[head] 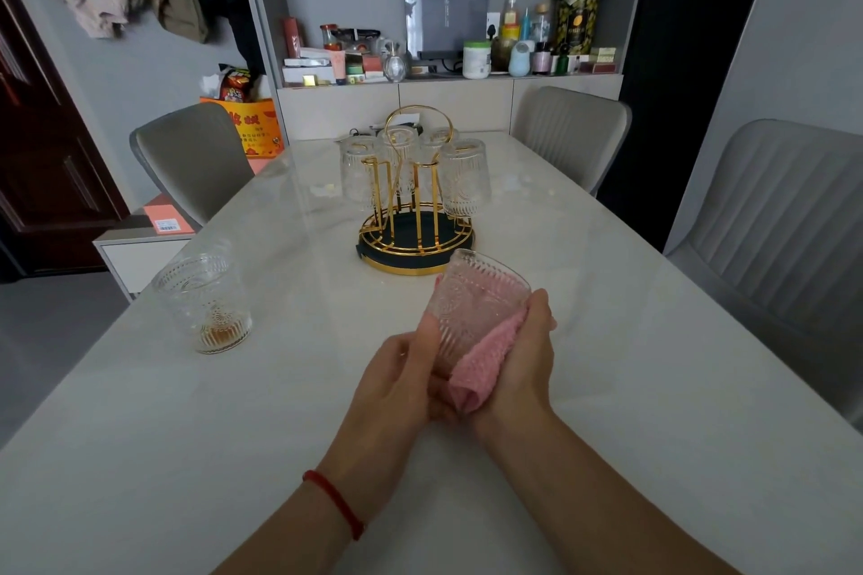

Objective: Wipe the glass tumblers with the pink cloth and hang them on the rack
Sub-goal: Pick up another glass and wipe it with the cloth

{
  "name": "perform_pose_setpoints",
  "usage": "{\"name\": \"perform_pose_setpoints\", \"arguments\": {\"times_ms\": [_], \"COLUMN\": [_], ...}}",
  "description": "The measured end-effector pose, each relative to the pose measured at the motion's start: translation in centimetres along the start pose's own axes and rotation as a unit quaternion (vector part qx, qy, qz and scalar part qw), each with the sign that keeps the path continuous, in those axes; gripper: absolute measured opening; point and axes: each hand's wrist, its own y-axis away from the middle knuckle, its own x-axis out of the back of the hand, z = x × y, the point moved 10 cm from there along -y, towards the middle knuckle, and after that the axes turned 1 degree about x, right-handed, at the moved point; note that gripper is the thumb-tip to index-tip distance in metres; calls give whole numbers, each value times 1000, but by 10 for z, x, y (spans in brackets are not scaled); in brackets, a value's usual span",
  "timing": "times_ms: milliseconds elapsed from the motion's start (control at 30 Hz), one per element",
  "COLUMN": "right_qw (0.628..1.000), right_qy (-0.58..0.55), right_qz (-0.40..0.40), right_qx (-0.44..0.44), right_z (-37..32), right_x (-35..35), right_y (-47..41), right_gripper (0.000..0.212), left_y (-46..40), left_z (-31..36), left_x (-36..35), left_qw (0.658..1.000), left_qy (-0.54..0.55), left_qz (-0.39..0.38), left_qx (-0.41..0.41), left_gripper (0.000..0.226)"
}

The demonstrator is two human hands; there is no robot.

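low in the centre of the frame, both hands hold an embossed glass tumbler (471, 308) above the white marble table (654, 364), its open mouth tilted away toward the upper right. the left hand (397, 381) grips the tumbler's left side and base, thumb lying along the glass and the other fingers curled beneath it. the right hand (525, 360) cups the right side through the pink cloth (481, 369), fingers wrapped round and pressed together; the fingertips are hidden behind the glass. the cloth lies between that palm and the tumbler, shows pink through the ribbed wall, and hangs down in a fold near the wrists. a red string bracelet (336, 502) circles the left wrist.

just beyond the hands, in the middle of the frame, stands the gold wire rack (415, 201) on its dark round tray (411, 257), with four tumblers (464, 177) hung upside down on its prongs. at the left of the frame a second upright tumbler (203, 299) stands on the table, well apart from the hands, with a little amber liquid in its bottom. grey chairs (569, 131) surround the table, and a cluttered shelf (448, 61) fills the upper centre.
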Motion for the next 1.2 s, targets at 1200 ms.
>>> {"name": "perform_pose_setpoints", "arguments": {"times_ms": [1200], "right_qw": [985], "right_qy": [101], "right_qz": [-33], "right_qx": [134], "right_z": [-69], "right_x": [-8], "right_y": [16], "right_gripper": [66], "left_y": [-10], "left_z": [14], "left_x": [44], "left_qw": [995], "left_qy": [95], "left_qz": [-22], "left_qx": [19], "left_gripper": [53]}}
